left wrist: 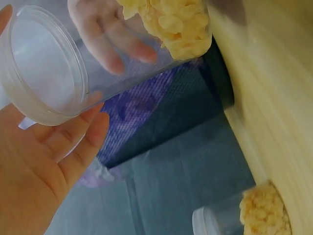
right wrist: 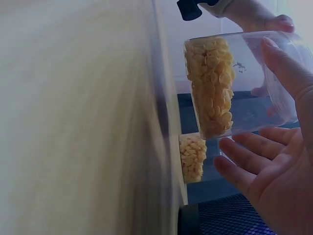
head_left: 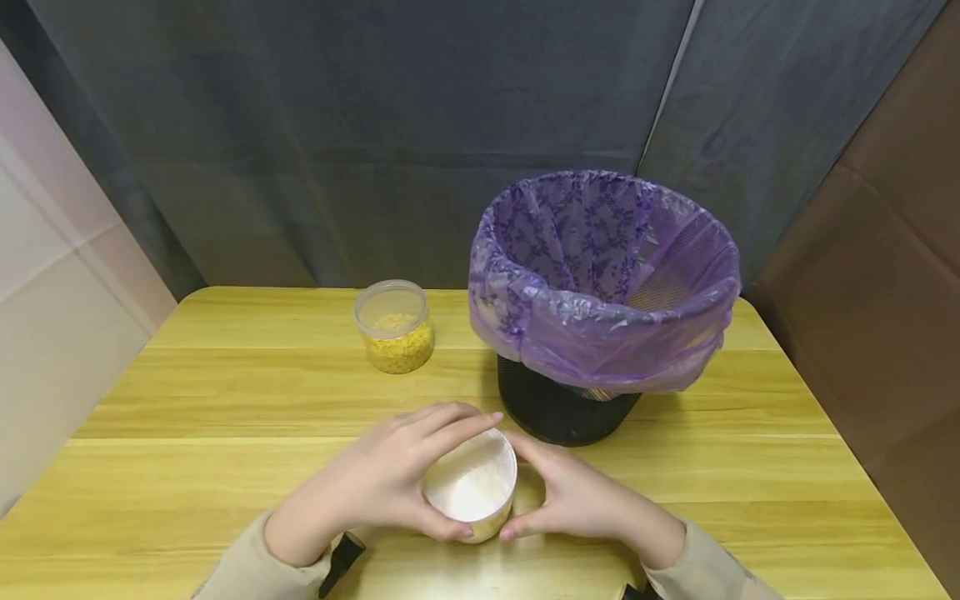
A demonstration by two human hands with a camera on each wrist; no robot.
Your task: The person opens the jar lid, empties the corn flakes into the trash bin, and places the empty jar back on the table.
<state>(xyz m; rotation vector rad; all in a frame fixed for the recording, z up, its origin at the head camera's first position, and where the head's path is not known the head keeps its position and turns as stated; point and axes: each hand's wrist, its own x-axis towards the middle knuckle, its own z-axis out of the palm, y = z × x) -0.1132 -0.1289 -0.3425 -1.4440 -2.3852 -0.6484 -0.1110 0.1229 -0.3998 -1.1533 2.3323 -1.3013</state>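
A clear round jar (head_left: 472,482) with a translucent whitish top stands between both hands at the front middle of the table. My left hand (head_left: 393,468) curves round its left side, with the thumb at the front and fingers over the back rim. From the right, my right hand (head_left: 577,492) holds the jar between thumb and fingers. Yellow flakes (right wrist: 210,85) fill the jar's lower part in the right wrist view, where its base shows slightly off the table and tilted. The left wrist view shows its top (left wrist: 46,63) beside the left fingers.
Another clear jar (head_left: 393,327) of yellow flakes stands on the table (head_left: 225,400), towards the back. To its right is a black mesh bin (head_left: 558,408) lined with a purple bag (head_left: 600,342). Grey cloth (head_left: 375,125) hangs behind, and brown cloth (head_left: 892,275) hangs at the right.
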